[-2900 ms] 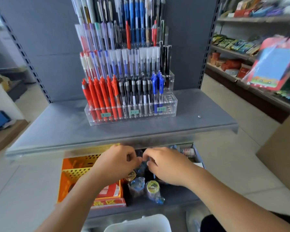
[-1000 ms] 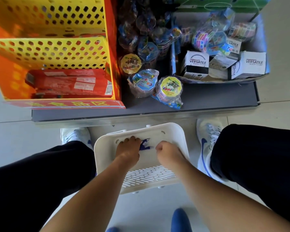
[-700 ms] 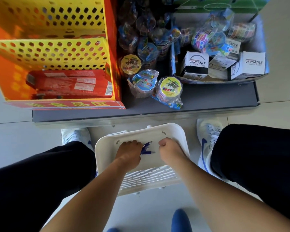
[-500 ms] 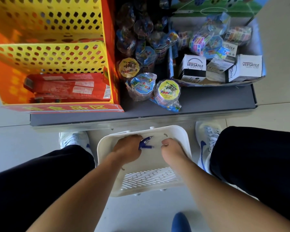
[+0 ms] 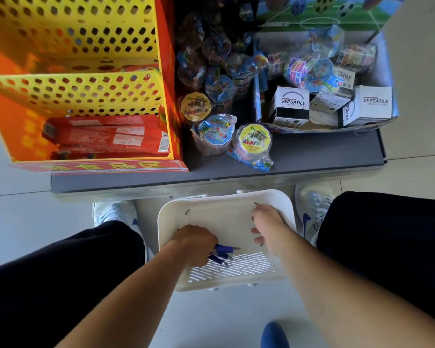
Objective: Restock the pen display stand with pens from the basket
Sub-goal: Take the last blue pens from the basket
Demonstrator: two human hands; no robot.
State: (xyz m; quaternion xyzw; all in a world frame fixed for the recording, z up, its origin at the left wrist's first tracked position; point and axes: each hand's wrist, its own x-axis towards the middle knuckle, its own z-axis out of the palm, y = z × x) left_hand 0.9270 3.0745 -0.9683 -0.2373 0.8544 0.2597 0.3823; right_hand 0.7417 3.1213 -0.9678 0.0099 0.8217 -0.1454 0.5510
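A white plastic basket [image 5: 226,202] stands on the floor between my feet. My left hand [image 5: 196,241] is inside it and grips a small bunch of blue pens [image 5: 222,252], whose tips point right over the slotted bottom. My right hand [image 5: 266,227] hovers in the basket's right half with its fingers loosely spread, holding nothing. The pen display stand is out of view.
A grey bottom shelf [image 5: 312,151] runs just beyond the basket. On it stand an orange and yellow perforated box [image 5: 86,96], wrapped round toys [image 5: 254,141] and a tray of white boxes [image 5: 372,106]. My shoes [image 5: 312,212] flank the basket.
My left hand has drawn back toward me with the blue pens in its grip. My right hand has opened and shifted to the right. The view dropped from the pen stand to the basket.
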